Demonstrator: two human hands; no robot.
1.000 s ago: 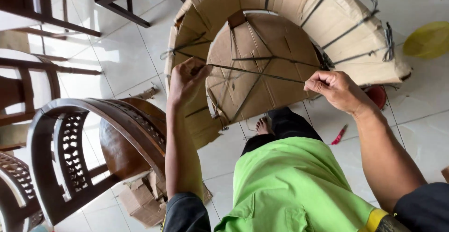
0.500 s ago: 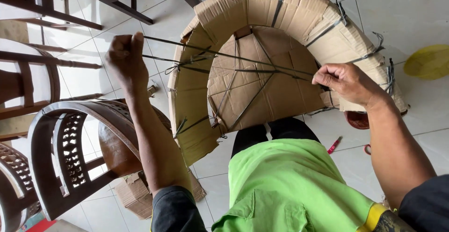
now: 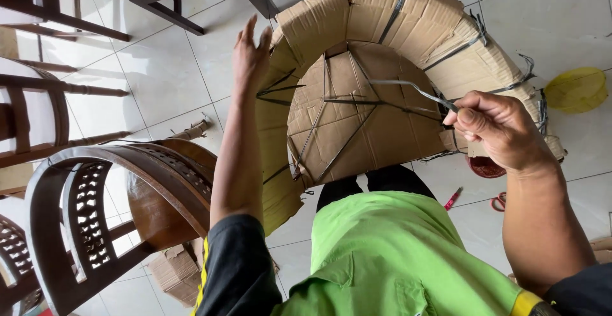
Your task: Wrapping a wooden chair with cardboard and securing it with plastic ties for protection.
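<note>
Right hand (image 3: 494, 131) pinches the grey strap (image 3: 408, 88) while the open left hand (image 3: 250, 58) steadies the cardboard-wrapped chair (image 3: 389, 67) between them; pulling steadily along the strap's line should, I judge, avoid tearing cardboard.

Single view, head-mounted: looks steeply down over the wearer's green-shirted chest onto a tiled floor (image 3: 159, 74), close to both raised hands. Beyond the fingertips of the left hand (image 3: 250, 55) lie dark chair legs; past the fingers of the right hand (image 3: 500, 128), a cardboard-wrapped arch (image 3: 382, 23) fills the upper centre. No second view shares the scene.
</note>
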